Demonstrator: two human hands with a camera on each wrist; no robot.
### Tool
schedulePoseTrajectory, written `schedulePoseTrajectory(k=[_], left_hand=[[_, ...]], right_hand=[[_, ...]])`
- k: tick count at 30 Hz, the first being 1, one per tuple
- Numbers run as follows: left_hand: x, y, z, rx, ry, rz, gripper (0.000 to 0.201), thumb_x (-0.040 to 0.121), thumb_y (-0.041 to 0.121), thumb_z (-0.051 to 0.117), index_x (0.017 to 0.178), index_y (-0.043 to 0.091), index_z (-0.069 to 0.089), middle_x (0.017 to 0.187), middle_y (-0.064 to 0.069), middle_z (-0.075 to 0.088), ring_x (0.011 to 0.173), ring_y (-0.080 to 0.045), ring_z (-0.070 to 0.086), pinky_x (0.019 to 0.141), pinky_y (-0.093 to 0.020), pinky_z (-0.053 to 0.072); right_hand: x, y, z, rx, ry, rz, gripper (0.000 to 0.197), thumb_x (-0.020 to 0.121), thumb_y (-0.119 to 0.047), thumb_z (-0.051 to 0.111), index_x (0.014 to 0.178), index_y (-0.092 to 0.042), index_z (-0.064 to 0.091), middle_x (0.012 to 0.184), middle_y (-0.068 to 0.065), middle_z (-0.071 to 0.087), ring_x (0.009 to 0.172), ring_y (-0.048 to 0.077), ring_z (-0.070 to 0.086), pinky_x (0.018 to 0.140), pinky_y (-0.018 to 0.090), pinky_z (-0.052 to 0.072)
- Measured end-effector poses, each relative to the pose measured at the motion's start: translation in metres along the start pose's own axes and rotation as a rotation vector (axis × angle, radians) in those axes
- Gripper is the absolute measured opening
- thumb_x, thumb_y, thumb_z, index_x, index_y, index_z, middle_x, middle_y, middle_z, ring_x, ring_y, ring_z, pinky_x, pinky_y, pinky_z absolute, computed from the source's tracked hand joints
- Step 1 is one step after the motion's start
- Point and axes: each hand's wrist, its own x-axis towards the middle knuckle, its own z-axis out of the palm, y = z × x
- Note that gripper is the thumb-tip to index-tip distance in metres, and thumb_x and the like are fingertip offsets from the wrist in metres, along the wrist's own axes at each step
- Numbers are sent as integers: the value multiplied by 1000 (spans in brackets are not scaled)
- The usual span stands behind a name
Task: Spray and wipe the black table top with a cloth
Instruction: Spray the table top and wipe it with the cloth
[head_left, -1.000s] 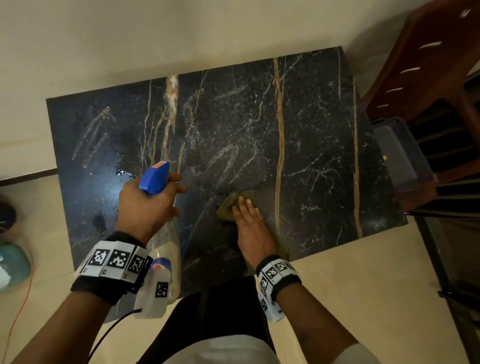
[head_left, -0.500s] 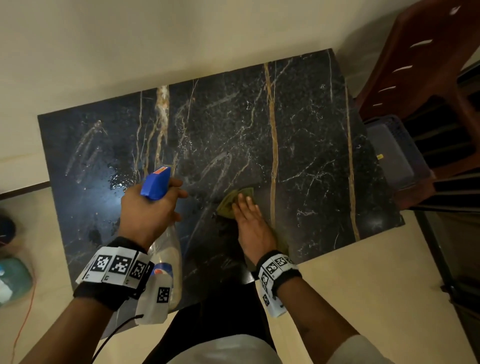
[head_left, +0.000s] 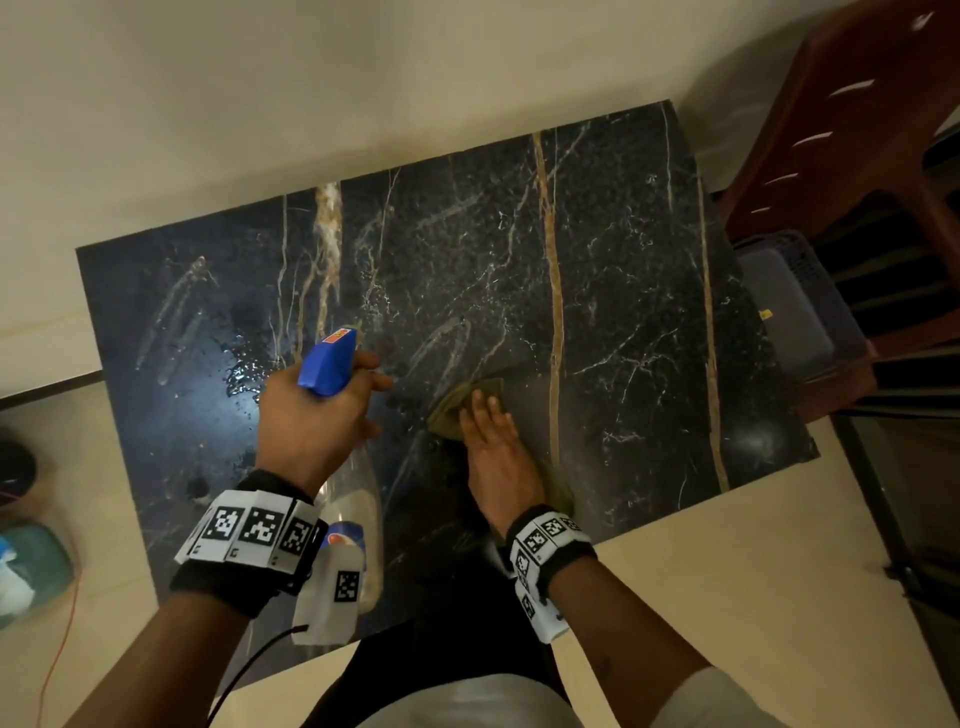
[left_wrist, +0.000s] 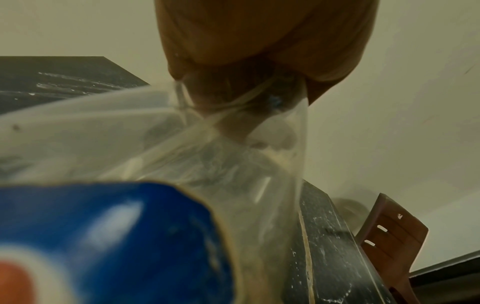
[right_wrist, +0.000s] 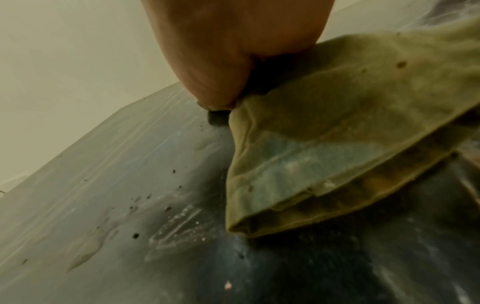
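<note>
Overhead, noted left hand (head_left: 311, 421) curled round neck of clear plastic spray bottle with blue trigger head (head_left: 328, 364), finger on trigger, nozzle aimed over black marble-pattern table top with gold and white veins (head_left: 623, 291). Seen through bottle wall in left wrist view: pale dip tube (left_wrist: 182, 96) and what looked like a low level of pale liquid; level not certain. Blue label with red-and-white round logo (left_wrist: 103, 236) on bottle body; no lettering legible. White tag with square black code (head_left: 347, 586) fixed near bottle base; similar code tags on both wristbands.

Right hand (head_left: 493, 447) flat, fingers straight, pressed on folded olive-green cloth (head_left: 457, 405) lying on table top near front centre; cloth edge protruded beyond fingertips and behind wrist. Right wrist view: cloth (right_wrist: 337, 133) in contact with wet surface, droplets and dark specks beside it.

Wet droplets (head_left: 244, 374) recorded on table left of bottle head.

Versus one second before: both hands in much the same grip and position on the table; whole scene sat lower and leftward in frame.

Purple plastic bin (head_left: 795, 306) just right of table, contents not discernible; brown plastic chair (head_left: 857, 130) beyond it.
</note>
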Motion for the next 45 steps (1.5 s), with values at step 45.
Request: schedulePoseTrajectory(k=[45], left_hand=[[32, -3, -9, -26, 22, -42, 19, 96, 3, 60, 97, 20, 69, 96, -8, 76, 70, -17, 71, 45, -15, 50]], right_hand=[[65, 34, -26, 20, 104, 127, 60, 106, -48, 25, 159, -23, 17, 168, 4, -9, 154, 28, -13, 124, 51, 1]])
